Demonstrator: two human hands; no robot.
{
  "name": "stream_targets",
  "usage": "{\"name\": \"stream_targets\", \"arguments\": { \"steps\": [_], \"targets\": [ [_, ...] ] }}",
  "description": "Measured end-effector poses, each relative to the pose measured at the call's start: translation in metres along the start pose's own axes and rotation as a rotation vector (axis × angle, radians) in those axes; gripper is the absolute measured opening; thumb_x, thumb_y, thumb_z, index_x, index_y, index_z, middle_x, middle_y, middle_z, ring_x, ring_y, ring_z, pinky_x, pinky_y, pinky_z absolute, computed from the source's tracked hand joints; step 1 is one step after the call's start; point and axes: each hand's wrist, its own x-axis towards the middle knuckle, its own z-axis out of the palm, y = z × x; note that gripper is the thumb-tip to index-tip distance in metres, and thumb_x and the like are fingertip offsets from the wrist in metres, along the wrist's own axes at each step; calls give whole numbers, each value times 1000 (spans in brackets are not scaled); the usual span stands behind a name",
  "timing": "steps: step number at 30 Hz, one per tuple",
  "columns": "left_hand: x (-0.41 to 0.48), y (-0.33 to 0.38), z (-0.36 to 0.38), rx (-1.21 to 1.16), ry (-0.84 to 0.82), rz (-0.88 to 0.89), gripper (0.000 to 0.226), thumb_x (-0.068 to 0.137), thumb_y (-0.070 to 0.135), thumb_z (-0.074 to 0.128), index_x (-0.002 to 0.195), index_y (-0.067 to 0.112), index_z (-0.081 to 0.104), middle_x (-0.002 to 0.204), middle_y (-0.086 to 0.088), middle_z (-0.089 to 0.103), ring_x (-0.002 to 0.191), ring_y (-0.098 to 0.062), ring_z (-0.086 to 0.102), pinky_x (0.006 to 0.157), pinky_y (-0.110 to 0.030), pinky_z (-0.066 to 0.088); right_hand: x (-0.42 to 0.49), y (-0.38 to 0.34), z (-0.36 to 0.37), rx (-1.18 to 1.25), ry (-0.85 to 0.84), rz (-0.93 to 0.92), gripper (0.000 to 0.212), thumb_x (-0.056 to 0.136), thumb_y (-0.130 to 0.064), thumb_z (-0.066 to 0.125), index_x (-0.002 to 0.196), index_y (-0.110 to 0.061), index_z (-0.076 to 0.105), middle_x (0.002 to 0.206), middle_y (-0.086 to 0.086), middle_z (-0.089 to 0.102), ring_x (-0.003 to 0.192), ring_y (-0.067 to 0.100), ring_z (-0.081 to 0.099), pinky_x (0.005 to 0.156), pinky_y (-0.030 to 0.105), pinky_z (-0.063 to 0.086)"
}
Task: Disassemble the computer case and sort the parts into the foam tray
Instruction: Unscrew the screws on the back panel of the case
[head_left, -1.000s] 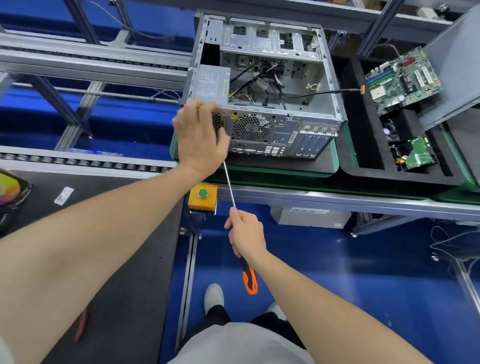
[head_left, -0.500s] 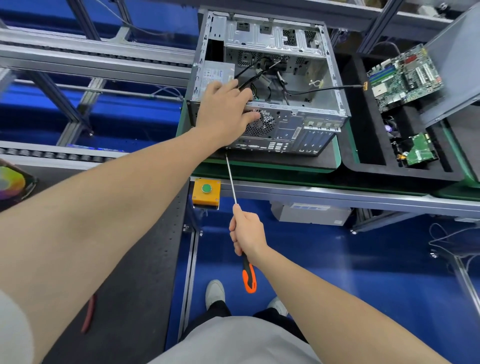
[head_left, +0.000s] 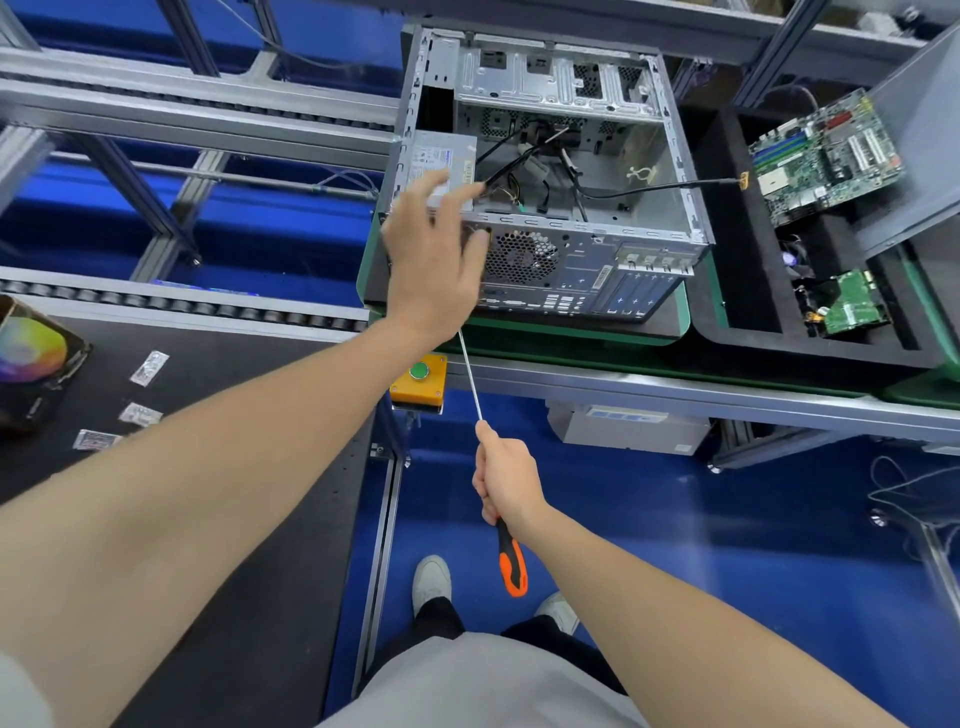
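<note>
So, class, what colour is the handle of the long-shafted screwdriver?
The screwdriver handle is orange and black; head view.

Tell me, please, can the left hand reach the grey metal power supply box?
Probably yes: the left hand hovers over the power supply box, and the silver computer case is open there.

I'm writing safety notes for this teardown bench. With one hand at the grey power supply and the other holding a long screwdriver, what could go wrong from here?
The grey metal power supply seems joined to black cables inside the open silver computer case; lifting it with the left hand could snag them. The right hand grips the long orange-and-black-handled screwdriver far from its tip, so the tip might slip.
</note>
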Motion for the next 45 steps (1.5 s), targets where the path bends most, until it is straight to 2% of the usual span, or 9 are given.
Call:
{"name": "stream_targets", "arguments": {
  "steps": [4,7,10,13,16,20,27,35,45],
  "targets": [
    [-27,4,5,-20,239,-180,25,93,23,62,113,11,54,119,-3,50,114,-22,47,89,-37,32,0,0,-1,-2,-6,-10,50,108,-48,43,75,-11,47,60,7,43,44,17,28,46,29,27],
    [-33,14,16,-112,269,-594,19,93,25,58,106,13,52,107,0,51,102,-25,52,90,-39,40,1,1,2,7,-8,-15,52,108,-48,43,72,-11,47,59,8,43,44,18,28,46,30,27],
    [-53,5,31,-413,21,-1178,13,98,18,52,109,11,50,106,-6,60,103,-32,63,88,-45,52,2,0,4,19,-11,-32,56,109,-48,42,67,-11,46,54,6,44,41,18,30,43,28,28],
    [-68,-7,38,-623,-277,-1469,26,105,22,45,126,8,52,113,-15,68,99,-33,71,86,-45,61,1,-4,4,56,-27,-48,57,110,-45,41,62,-13,47,53,5,45,39,17,32,41,27,31],
    [-69,-10,40,-920,-301,-1472,23,108,14,45,123,6,60,103,-16,75,83,-26,76,66,-31,63,0,-7,6,103,-44,-16,54,109,-41,41,63,-14,47,53,6,43,39,17,30,42,27,28],
    [-62,-17,43,-1027,-271,-1466,20,107,6,44,114,6,62,101,-15,75,82,-24,78,65,-28,61,-3,-9,10,124,-44,31,47,109,-41,40,72,-12,49,58,8,41,41,17,29,45,28,26],
    [-61,-21,46,-1035,-238,-1448,13,107,6,49,106,5,62,97,-16,76,78,-22,79,65,-26,61,-3,-11,12,113,-35,42,45,108,-38,41,70,-14,50,58,7,43,42,17,30,46,29,27],
    [-58,-22,43,-996,-296,-1406,19,109,8,46,119,4,62,104,-16,75,86,-23,78,67,-26,61,-1,-6,10,88,-23,14,45,107,-38,40,70,-13,50,57,7,43,43,17,31,44,29,28],
    [-56,-22,42,-1048,-279,-1432,20,108,6,47,122,0,60,102,-17,76,85,-23,79,71,-27,62,-3,-12,8,102,-54,29,45,108,-37,40,71,-13,50,57,7,43,42,17,29,45,29,28]
  ]
}}
